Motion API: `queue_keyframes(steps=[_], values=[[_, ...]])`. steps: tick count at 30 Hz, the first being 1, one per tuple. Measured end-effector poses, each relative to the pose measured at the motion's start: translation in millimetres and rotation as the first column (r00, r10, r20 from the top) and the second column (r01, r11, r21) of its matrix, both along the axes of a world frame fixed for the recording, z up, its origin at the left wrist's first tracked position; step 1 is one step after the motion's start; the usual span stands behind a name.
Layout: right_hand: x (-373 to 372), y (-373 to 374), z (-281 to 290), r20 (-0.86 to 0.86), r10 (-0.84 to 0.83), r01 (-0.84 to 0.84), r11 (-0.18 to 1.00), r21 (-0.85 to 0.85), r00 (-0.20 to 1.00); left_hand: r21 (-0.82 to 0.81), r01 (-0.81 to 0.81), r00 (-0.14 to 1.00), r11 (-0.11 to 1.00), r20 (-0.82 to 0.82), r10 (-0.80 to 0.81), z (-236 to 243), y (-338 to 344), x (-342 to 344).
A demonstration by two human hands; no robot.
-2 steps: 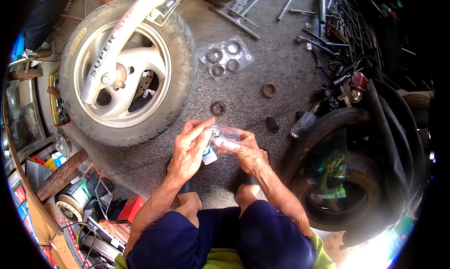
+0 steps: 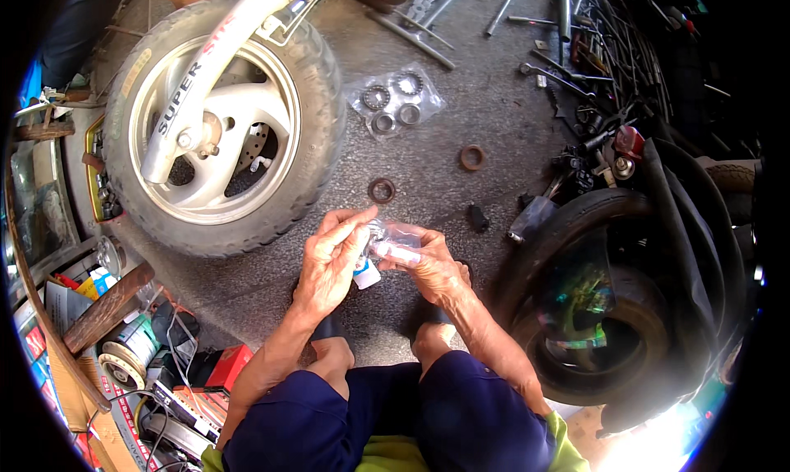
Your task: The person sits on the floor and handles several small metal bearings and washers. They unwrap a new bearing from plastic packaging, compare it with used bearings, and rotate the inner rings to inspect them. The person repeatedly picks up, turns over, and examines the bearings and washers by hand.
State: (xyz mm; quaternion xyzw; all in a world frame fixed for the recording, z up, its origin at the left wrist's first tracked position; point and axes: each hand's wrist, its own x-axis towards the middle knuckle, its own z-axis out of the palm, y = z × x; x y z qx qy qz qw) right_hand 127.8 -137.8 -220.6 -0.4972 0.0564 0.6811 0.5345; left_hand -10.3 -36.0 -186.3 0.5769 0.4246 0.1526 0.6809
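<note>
Between my two hands is a small clear plastic bag (image 2: 403, 233) with a white and blue label or card (image 2: 367, 276) hanging below it. My left hand (image 2: 333, 254) pinches the bag's left side, thumb against forefinger. On the right side my right hand (image 2: 434, 266) grips the same bag, its fingers closed on the plastic. What lies inside the bag is too small and shiny to make out. Just beyond my fingertips a dark ring-shaped seal (image 2: 381, 190) lies on the ground. Another brown ring seal (image 2: 471, 158) lies farther right.
A scooter wheel (image 2: 317, 118) with its fork leg stands at the left. Beyond my hands lies a clear packet (image 2: 436, 102) of bearing rings. Tools (image 2: 568, 77) crowd the far right, above stacked tyres (image 2: 527, 258). Boxes and a wire spool (image 2: 123, 365) fill the lower left.
</note>
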Motion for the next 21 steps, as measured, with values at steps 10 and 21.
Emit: queue_keyframes(steps=[10, 21], values=[[-1.9, -3.5, -3.9, 0.201, -0.088, 0.068, 0.992, 0.102, 0.976, -0.414, -0.218, 0.969, 0.884, 0.019, 0.248, -12.0, 1.1, -5.6], [-8.8, -1.3, -3.1, 0.049, -0.106, 0.100, 0.989, 0.111, 0.993, -0.229, -0.279, 0.955, 0.933, 0.041, 0.295, -17.5, -4.3, -7.5]])
